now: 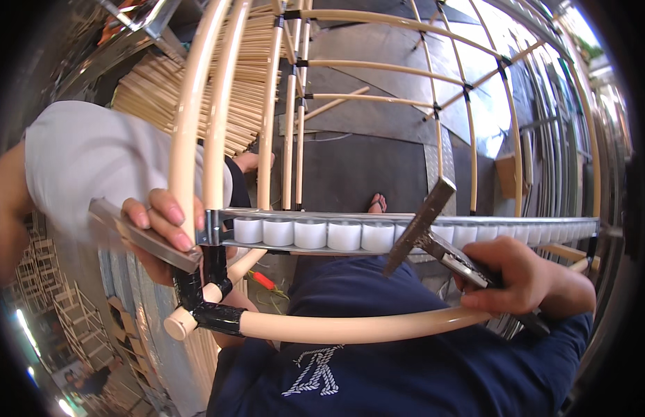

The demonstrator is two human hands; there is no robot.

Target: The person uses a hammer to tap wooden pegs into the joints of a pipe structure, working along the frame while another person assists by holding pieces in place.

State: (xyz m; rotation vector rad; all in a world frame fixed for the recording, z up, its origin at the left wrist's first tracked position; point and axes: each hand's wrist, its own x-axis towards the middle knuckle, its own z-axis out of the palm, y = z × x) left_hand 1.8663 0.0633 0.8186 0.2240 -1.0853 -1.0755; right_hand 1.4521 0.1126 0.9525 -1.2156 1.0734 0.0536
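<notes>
My right hand [513, 274] is closed round the handle of a hammer [419, 229]. Its long, worn metal head stands in front of a roller track [329, 235] with white rollers. At the left, my left hand [159, 219] is closed on an upright beige tube [187, 139], its fingers curled over the near side. A flat metal bar [145, 236] lies against these fingers, its far left end blurred; the palm is hidden. Just below, black joints [221, 318] link the tubes. From them a horizontal beige tube [357, 330] runs across my front and passes below my right hand.
A person in a light grey shirt [117, 156] is close at the left. Behind lies a pile of beige tubes [159, 97]. The tube frame [378, 64] extends away from me. Metal profiles [548, 132] stand at the right. A red-handled tool [263, 280] shows below the track.
</notes>
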